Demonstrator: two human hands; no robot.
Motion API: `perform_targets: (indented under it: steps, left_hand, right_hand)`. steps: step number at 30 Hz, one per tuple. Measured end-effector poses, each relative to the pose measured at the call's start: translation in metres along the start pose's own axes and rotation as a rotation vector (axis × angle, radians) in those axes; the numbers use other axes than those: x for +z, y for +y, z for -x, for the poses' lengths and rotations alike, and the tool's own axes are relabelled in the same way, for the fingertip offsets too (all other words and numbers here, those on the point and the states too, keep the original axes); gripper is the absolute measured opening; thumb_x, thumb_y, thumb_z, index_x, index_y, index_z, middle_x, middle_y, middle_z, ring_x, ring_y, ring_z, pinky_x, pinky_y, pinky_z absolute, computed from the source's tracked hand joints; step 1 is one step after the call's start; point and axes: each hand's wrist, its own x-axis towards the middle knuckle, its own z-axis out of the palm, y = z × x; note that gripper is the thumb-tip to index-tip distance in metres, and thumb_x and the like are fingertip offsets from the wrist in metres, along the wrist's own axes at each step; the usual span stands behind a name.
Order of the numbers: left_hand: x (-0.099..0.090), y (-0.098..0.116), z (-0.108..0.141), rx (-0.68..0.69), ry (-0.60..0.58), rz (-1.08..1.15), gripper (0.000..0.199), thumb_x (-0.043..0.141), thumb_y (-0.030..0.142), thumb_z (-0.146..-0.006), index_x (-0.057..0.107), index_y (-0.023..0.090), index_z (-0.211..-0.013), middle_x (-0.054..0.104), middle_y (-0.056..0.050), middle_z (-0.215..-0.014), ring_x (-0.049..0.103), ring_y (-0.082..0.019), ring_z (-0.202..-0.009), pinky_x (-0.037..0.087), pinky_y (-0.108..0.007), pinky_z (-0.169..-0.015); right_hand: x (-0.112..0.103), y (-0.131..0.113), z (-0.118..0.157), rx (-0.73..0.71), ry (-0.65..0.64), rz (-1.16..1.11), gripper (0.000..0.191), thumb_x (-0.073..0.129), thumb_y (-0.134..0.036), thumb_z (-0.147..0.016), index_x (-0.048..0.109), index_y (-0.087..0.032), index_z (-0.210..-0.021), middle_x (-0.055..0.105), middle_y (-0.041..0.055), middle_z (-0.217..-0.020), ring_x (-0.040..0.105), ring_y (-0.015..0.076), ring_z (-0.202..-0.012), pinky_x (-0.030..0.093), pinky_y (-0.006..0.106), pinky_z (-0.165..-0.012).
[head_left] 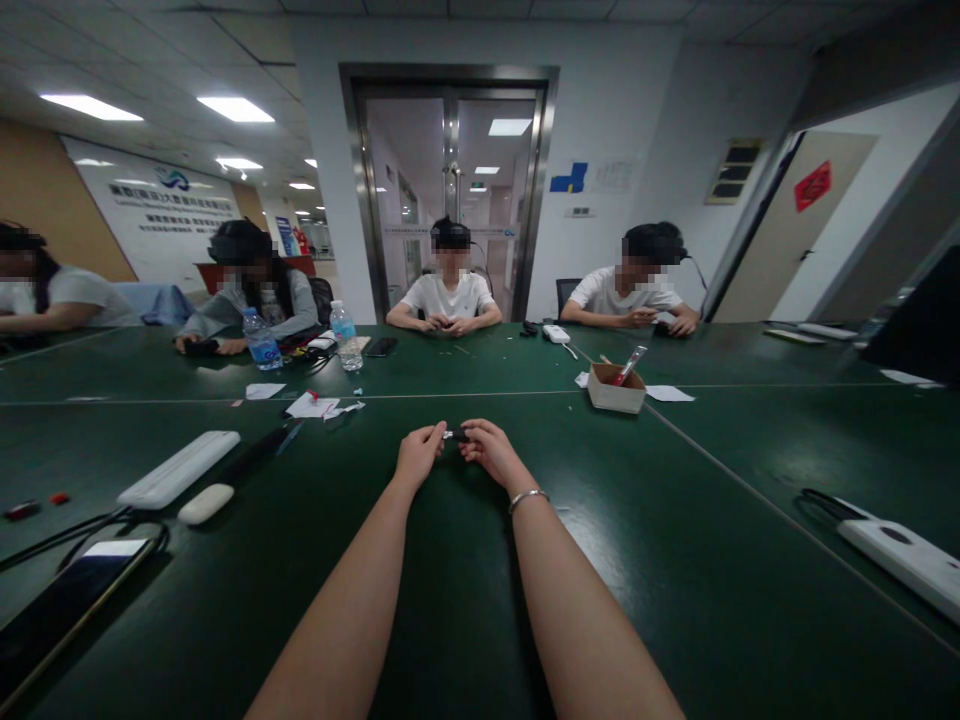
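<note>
Both my hands meet over the green table, near the middle of the view. Between them is a small dark object with a bright, silvery end; its exact kind is too small to tell. The fingers of my left hand pinch the silvery end. My right hand, with a bracelet at the wrist, is closed on the dark end. The fingertips partly hide the object.
A cardboard box holding a tool stands ahead to the right. To the left lie a white power bank, a white mouse-like item and a phone. Bottles and several people are across the table.
</note>
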Motion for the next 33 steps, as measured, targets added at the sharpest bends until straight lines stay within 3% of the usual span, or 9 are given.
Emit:
perform_targets:
  steps: [3, 7, 13, 26, 30, 33]
  left_hand:
    - [0.002, -0.001, -0.001, -0.024, 0.028, 0.008, 0.047, 0.040, 0.058, -0.078, 0.057, 0.017, -0.062, 0.055, -0.001, -0.056, 0.051, -0.012, -0.052, 0.039, -0.023, -0.052]
    - [0.002, 0.001, -0.002, -0.054, 0.058, 0.164, 0.032, 0.048, 0.047, -0.076, 0.060, 0.018, -0.083, 0.061, -0.003, -0.077, 0.054, -0.012, -0.061, 0.041, -0.022, -0.050]
    - [-0.003, 0.008, 0.001, 0.028, -0.028, 0.245, 0.027, 0.057, 0.034, -0.071, 0.062, 0.018, -0.092, 0.063, -0.006, -0.092, 0.057, -0.014, -0.074, 0.043, -0.021, -0.054]
    - [0.000, -0.002, -0.002, -0.018, 0.009, 0.094, 0.039, 0.050, 0.054, -0.075, 0.057, 0.016, -0.065, 0.056, 0.000, -0.057, 0.051, -0.011, -0.052, 0.040, -0.023, -0.051]
    - [0.001, -0.001, -0.003, -0.086, 0.076, 0.161, 0.035, 0.042, 0.047, -0.081, 0.060, 0.018, -0.085, 0.063, -0.004, -0.075, 0.055, -0.012, -0.058, 0.043, -0.023, -0.051]
    - [-0.001, 0.001, -0.003, -0.058, 0.073, 0.254, 0.028, 0.049, 0.034, -0.077, 0.059, 0.019, -0.099, 0.064, -0.007, -0.095, 0.059, -0.013, -0.072, 0.046, -0.023, -0.058]
  right_hand:
    - [-0.001, 0.000, 0.000, -0.006, 0.000, -0.002, 0.016, 0.055, -0.012, -0.072, 0.056, -0.014, -0.088, 0.062, 0.0022, -0.057, 0.057, 0.0092, -0.047, 0.045, 0.017, -0.043]
    - [-0.001, 0.000, 0.000, -0.009, 0.020, -0.006, 0.015, 0.055, -0.013, -0.073, 0.056, -0.013, -0.088, 0.061, 0.0023, -0.057, 0.057, 0.0092, -0.046, 0.044, 0.017, -0.042]
    - [0.001, -0.002, 0.001, -0.004, 0.031, -0.007, 0.014, 0.055, -0.014, -0.074, 0.055, -0.013, -0.087, 0.061, 0.0022, -0.056, 0.057, 0.0092, -0.045, 0.044, 0.017, -0.042]
    - [0.001, -0.002, 0.001, 0.005, -0.010, 0.009, 0.014, 0.057, -0.013, -0.072, 0.056, -0.014, -0.086, 0.061, 0.0018, -0.056, 0.057, 0.0087, -0.046, 0.043, 0.016, -0.043]
    - [0.001, -0.002, 0.001, 0.000, 0.014, -0.004, 0.014, 0.057, -0.014, -0.074, 0.055, -0.014, -0.088, 0.061, 0.0023, -0.056, 0.057, 0.0090, -0.046, 0.043, 0.016, -0.042]
    - [0.002, -0.002, 0.001, -0.002, 0.049, -0.018, 0.012, 0.057, -0.016, -0.076, 0.054, -0.014, -0.088, 0.060, 0.0021, -0.055, 0.056, 0.0092, -0.045, 0.043, 0.016, -0.041]
